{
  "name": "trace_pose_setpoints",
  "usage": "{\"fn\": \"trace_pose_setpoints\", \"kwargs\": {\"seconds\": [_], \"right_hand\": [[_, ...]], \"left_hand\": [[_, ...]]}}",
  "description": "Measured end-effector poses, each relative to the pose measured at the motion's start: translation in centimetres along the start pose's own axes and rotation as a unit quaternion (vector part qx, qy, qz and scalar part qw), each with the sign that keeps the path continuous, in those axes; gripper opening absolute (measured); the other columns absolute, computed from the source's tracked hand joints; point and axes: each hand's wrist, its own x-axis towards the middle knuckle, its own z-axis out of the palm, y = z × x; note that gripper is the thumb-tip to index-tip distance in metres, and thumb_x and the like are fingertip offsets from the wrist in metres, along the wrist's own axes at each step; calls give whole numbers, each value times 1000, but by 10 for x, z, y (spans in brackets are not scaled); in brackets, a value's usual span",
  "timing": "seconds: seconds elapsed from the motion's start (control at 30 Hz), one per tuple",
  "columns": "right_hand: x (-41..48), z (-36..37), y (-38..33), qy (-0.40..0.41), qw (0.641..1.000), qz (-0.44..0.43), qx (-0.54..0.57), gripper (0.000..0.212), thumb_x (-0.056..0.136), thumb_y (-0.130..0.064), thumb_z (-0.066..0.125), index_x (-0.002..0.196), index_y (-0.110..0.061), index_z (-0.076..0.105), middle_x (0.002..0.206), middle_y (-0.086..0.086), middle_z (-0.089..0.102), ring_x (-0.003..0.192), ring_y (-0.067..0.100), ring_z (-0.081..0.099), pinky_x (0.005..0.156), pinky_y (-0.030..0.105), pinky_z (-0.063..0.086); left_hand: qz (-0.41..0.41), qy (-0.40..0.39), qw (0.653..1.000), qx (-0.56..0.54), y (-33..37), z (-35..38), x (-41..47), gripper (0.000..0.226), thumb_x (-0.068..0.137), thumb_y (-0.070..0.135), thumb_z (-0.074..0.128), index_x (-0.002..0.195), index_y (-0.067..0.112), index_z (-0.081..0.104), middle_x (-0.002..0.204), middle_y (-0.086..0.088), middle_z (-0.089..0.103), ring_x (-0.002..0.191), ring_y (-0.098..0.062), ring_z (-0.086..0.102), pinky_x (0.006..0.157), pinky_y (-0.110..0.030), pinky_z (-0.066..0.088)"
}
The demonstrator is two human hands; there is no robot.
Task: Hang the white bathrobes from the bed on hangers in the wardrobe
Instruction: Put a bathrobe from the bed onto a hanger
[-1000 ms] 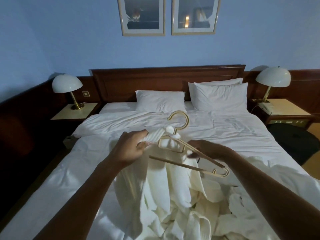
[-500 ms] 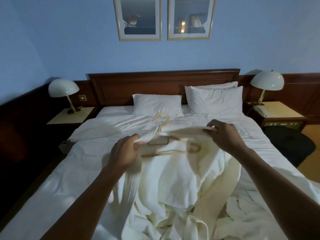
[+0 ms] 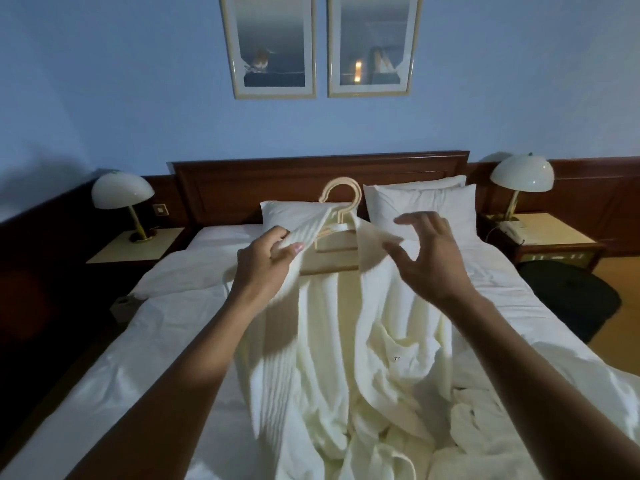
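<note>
The bathrobe [image 3: 332, 341] and hanger [image 3: 341, 192] have come up higher over the bed [image 3: 138, 358]. The left hand [image 3: 266, 261] pinches the bathrobe's collar at the hanger. The bathrobe trails down onto the bed. The right hand [image 3: 429, 258], fingers spread, has let go.

A hotel-style bedroom: made bed [image 3: 180, 341], matching bedside lamps [image 3: 122, 192], paired framed prints [image 3: 273, 46].

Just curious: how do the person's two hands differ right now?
The left hand pinches the bathrobe collar; the right hand is spread open, gripping nothing. The left hand is left of the hanger; the right hand is right of it. Both are raised above the bed.
</note>
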Motion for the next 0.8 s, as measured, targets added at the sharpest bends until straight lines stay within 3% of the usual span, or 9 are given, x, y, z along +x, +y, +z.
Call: {"fn": "trace_pose_setpoints", "kwargs": {"seconds": [0.07,0.13,0.27,0.37,0.43,0.53,0.63,0.7,0.8], "right_hand": [[9,1,-3,-109,993,-13,-40,45,95,-46,66,129,-19,54,125,0,60,114,20,55,90,35,46],[10,8,-4,-178,982,-12,-63,33,99,-49,57,111,-19,53,101,3,68,92,28,64,65,36,44],[9,11,-5,-143,989,16,-25,26,101,-44,56,99,-19,50,78,2,64,73,30,60,55,35,34],[8,10,-12,-120,992,21,-29,25,100,-45,56,100,-20,54,80,2,66,73,29,60,58,35,38],[9,10,-18,-118,992,37,-20,27,100,-47,57,95,-21,55,80,1,65,75,29,59,59,36,38],[16,8,-26,-112,992,58,15,29,98,-48,59,90,-20,55,78,-1,64,73,24,59,61,38,45],[29,12,-26,-92,994,63,15,31,97,-50,59,90,-21,53,81,0,66,76,28,60,63,39,47],[45,14,-26,-82,993,79,4,29,97,-50,59,89,-24,49,85,2,65,80,32,58,64,38,42],[82,-3,-34,-44,995,84,13,26,97,-47,60,90,-23,52,84,1,62,84,35,59,67,38,42]], "left_hand": [[26,-27,999,-8,4,4,-3,23,93,40,70,92,19,61,78,-6,61,68,-17,52,55,-19,34],[58,-35,997,-23,6,9,-3,24,91,39,73,88,19,60,75,-6,58,63,-16,48,58,-23,35],[127,100,979,123,-5,22,-11,29,83,41,80,106,26,69,98,4,62,101,-24,59,89,-41,42],[48,168,975,139,-25,35,-35,64,76,41,84,131,22,56,123,-6,51,120,-28,47,100,-47,36],[-44,116,987,104,-44,50,-46,66,79,41,81,130,16,47,123,-9,52,117,-31,50,99,-49,40],[-137,-16,984,110,-57,62,-46,37,89,34,69,114,16,49,106,-6,62,106,-35,63,88,-43,48],[-193,11,979,-59,-28,53,-26,26,97,16,57,122,11,58,102,-5,63,96,-31,62,78,-32,41],[-148,8,979,-138,18,38,-8,28,96,22,57,124,17,63,102,-1,69,93,-23,66,76,-31,44],[-43,8,979,-197,71,13,10,17,88,22,59,104,24,65,85,8,69,76,-11,65,64,-29,49]]}}
